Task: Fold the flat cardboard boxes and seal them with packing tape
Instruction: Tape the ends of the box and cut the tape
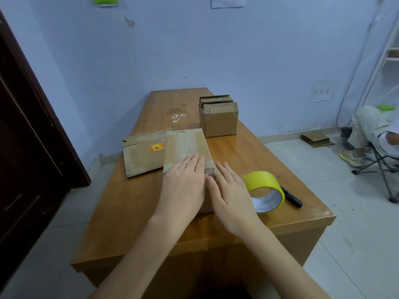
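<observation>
A: What do we see on the table (133,212)?

B: We look down at a long wooden table against a pale blue wall. In the middle lies a cardboard box (185,147), its top sealed with clear tape. Both of our hands lie flat on its near end, side by side and almost touching.

A: How are our hands placed?

B: Our left hand (185,186) presses palm down on the top of the box, fingers straight and close together. Our right hand (231,195) rests along the box's right near corner, fingers straight too. Neither hand grips anything.

A: What else is close by?

B: Just right of our right hand, a roll of yellow packing tape (264,190) lies on the table. A black pen-shaped tool (291,196) lies touching the roll's far right side; we cannot tell whether it is a cutter or a marker. To the left of the box, partly under it, lies a flat cardboard box (142,154) with a small yellow and red sticker (156,147). Farther back stands a stack of flat cardboard boxes (218,117) set on edge.

A: And beyond the table?

B: At the far right, a person (367,130) sits on a folding chair.
</observation>
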